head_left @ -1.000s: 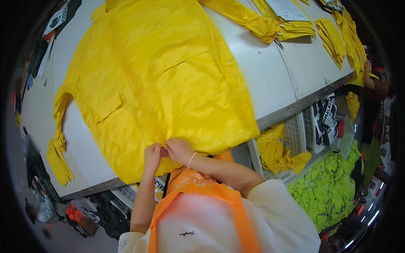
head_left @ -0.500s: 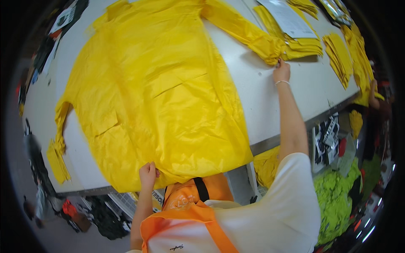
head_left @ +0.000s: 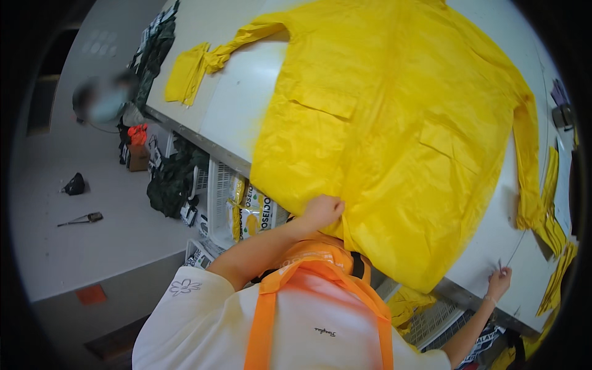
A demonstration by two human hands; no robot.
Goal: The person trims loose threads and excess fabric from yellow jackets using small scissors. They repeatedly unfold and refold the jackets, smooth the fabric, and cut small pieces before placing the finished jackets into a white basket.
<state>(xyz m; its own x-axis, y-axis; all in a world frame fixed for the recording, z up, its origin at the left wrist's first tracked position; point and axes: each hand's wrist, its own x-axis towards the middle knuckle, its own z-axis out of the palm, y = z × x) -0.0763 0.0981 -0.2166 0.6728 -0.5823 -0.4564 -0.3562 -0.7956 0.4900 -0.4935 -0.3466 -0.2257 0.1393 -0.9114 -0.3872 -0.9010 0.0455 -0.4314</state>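
Note:
A yellow rain jacket (head_left: 394,142) lies spread on the white table, flap pockets facing up and its lower edge hanging over the near side. My left hand (head_left: 324,213) is closed on the jacket's front edge by the hem. Away to the right, my right hand (head_left: 500,283) is over the table near its front edge, apart from the jacket. Its fingers are pinched together around a small thin thing, too small to make out. The jacket's right sleeve (head_left: 527,179) hangs down beside the body, its gathered cuff touching folded yellow pieces (head_left: 552,231).
Another folded yellow piece (head_left: 187,73) lies by the left cuff. Below the table stand a white basket (head_left: 219,194) with packaged goods and a pile of dark green garments (head_left: 176,179). A blurred person (head_left: 105,98) is at the far left.
The view has swung left. My right hand has let go of the sleeve cuff and come down toward the table's near edge. My left hand still holds the jacket's lower edge.

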